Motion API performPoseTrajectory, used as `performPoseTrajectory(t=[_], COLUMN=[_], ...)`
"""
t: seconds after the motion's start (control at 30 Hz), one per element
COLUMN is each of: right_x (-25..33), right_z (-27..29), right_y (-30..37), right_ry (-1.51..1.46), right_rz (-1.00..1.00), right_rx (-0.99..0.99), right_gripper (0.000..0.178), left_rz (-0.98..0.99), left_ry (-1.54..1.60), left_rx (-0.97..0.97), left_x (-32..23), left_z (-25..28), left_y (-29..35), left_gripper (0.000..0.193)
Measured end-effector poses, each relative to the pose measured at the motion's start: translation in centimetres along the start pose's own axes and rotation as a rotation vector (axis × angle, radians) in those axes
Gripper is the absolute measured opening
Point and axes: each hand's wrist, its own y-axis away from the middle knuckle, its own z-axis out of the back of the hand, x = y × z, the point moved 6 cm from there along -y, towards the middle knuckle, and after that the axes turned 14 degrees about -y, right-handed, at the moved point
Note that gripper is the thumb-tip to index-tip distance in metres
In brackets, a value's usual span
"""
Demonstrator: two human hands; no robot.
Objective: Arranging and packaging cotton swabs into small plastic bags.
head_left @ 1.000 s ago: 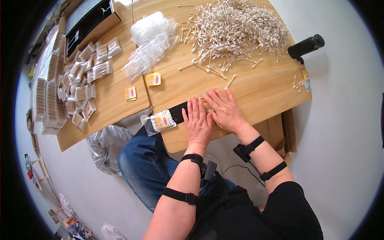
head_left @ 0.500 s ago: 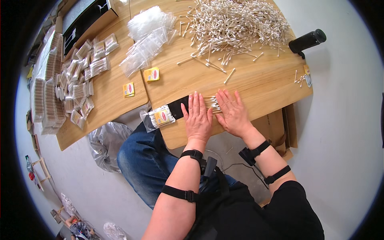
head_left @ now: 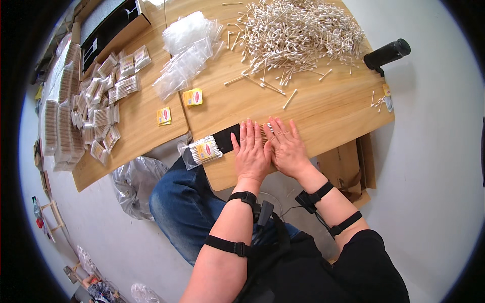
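A row of cotton swabs (head_left: 263,133) lies at the table's near edge, mostly covered by my hands. My left hand (head_left: 251,151) rests flat over its left part, fingers stretched out, partly on a black strip (head_left: 227,137). Flat over the right end lies my right hand (head_left: 289,149), its fingers extended and its thumb side touching the left hand. Left of the black strip, a clear bag of white-tipped swabs with a yellow label card (head_left: 206,150) sits at the edge. Whether the swabs' lower ends line up is hidden under the hands.
A big heap of loose swabs (head_left: 303,38) covers the far right, with strays below it. Clear empty bags (head_left: 189,53) and yellow card stacks (head_left: 193,97) are mid-table. Filled swab packs (head_left: 103,116) pile up at left, by an open box (head_left: 113,33). A black cylinder (head_left: 386,54) stands at the right edge.
My right hand has slid left against my left hand, covering more of the swab row. My left hand stays nearly in place.
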Motion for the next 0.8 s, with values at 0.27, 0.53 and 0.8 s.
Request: performPoseTrajectory(t=[0.27,0.53,0.8], right_x=[-0.6,-0.7,-0.3], right_z=[0.0,0.0,-0.7], right_y=[-1.0,-0.3,-1.5], right_ry=[0.019,0.026,0.070], right_rz=[-0.033,-0.059,0.016], right_rx=[0.003,0.011,0.074], right_gripper=[0.063,0.068,0.063], left_rz=[-0.018,-0.018,-0.035], left_ry=[-0.012,0.008,0.021], left_rx=[0.005,0.011,-0.005], left_x=[-0.2,-0.1,-0.1], left_z=[-0.1,-0.2,-0.3], left_y=[-0.1,-0.1,0.3], left_gripper=[0.064,0.067,0.067])
